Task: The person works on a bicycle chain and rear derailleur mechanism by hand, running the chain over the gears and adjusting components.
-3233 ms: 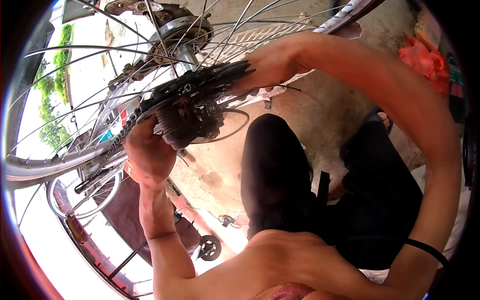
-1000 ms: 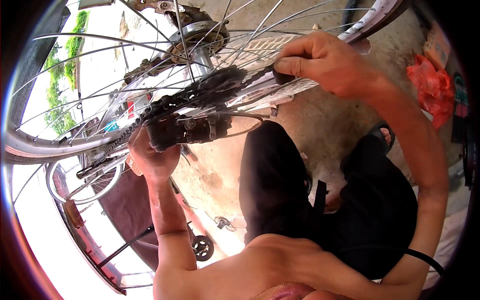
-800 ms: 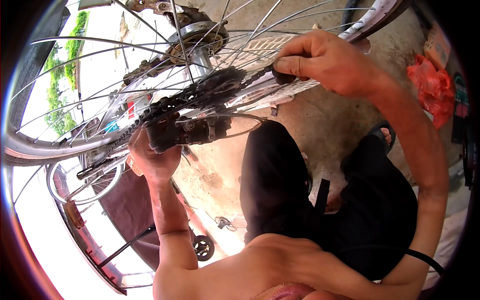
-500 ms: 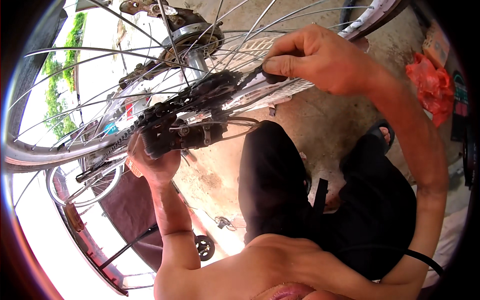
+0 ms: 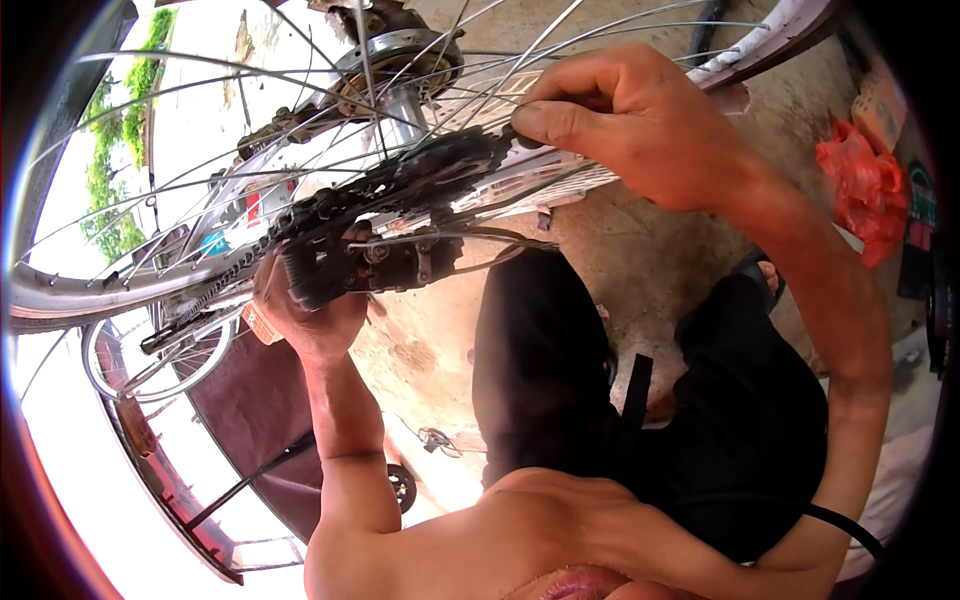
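From the head view, my right hand (image 5: 640, 125) pinches a dark piece (image 5: 523, 143) by the sprockets (image 5: 440, 165), mostly covered by my fingers. My left hand (image 5: 320, 315) meets the derailleur (image 5: 395, 262) below, fingertips hidden; I cannot tell its grip. The wheel (image 5: 120, 291) is cut off above.

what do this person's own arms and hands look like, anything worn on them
The left hand and right hand wear no gloves, and no sleeves or watch show on either arm. A thin black cord or strap crosses the right upper arm.
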`<state>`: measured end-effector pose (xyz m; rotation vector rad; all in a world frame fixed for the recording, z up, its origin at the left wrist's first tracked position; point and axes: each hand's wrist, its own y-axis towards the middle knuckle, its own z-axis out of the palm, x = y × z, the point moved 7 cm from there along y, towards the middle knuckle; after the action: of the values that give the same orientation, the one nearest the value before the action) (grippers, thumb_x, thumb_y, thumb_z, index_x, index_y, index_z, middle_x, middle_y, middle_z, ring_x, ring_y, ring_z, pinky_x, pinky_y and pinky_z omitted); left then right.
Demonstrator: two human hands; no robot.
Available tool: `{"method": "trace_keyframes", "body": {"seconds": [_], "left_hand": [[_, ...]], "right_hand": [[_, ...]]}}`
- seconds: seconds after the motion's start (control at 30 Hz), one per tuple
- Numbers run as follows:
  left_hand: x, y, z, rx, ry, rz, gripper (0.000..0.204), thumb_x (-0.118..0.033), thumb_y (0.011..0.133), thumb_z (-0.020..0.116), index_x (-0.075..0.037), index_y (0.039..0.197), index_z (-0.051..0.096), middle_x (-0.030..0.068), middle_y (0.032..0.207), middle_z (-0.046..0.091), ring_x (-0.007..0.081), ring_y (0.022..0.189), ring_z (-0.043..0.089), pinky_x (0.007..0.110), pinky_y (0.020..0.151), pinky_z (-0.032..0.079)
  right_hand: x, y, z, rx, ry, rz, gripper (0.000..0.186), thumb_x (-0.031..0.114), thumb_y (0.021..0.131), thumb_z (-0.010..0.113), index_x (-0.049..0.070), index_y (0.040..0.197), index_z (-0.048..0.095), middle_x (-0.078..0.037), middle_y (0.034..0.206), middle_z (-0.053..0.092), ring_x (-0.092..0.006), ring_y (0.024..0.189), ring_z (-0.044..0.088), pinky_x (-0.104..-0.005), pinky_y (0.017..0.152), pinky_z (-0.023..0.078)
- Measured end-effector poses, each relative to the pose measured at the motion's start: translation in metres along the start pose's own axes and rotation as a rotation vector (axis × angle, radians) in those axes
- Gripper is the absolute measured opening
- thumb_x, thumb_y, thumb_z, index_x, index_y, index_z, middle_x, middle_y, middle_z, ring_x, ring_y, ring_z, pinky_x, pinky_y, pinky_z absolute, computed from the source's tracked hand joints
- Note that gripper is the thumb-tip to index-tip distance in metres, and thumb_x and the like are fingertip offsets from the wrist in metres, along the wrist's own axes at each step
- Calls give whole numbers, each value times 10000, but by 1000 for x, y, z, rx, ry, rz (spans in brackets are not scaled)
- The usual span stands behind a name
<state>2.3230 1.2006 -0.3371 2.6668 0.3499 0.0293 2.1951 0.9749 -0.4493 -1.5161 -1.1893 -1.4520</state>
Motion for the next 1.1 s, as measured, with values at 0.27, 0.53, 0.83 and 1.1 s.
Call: {"method": "trace_keyframes", "body": {"seconds": [0.27, 0.53, 0.83, 1.1], "left_hand": [[-1, 8, -6, -13, -188, -79, 287, -71, 675, 818, -40, 950, 743, 84, 724, 664, 222, 607, 612, 306, 581, 470], [2, 4, -7, -26, -309, -27, 251, -86, 711, 821, -24, 922, 699, 100, 857, 724, 263, 653, 658, 348, 589, 512], [-1, 8, -17, -106, -291, -12, 159, -103, 753, 776, -39, 836, 657, 83, 735, 621, 285, 609, 595, 372, 548, 473], [3, 8, -16, -90, -265, -41, 224, -232, 774, 826, -88, 873, 686, 57, 687, 630, 280, 604, 616, 385, 536, 487]], "right_hand": [[9, -5, 0, -150, -87, 2, 282, 264, 949, 692, -13, 902, 717, 20, 668, 557, -54, 660, 473, -285, 601, 392], [18, -20, 6, -129, 95, 168, 249, 222, 994, 674, -13, 1032, 747, 39, 847, 675, -42, 772, 561, -228, 678, 456], [17, -29, 20, -242, 177, 207, 178, 161, 988, 683, 10, 1062, 743, 8, 882, 700, -45, 776, 583, -204, 677, 465], [0, -40, 37, -518, 534, 264, 174, 93, 964, 671, 10, 1114, 700, -31, 944, 724, -93, 807, 660, -225, 698, 493]]}}
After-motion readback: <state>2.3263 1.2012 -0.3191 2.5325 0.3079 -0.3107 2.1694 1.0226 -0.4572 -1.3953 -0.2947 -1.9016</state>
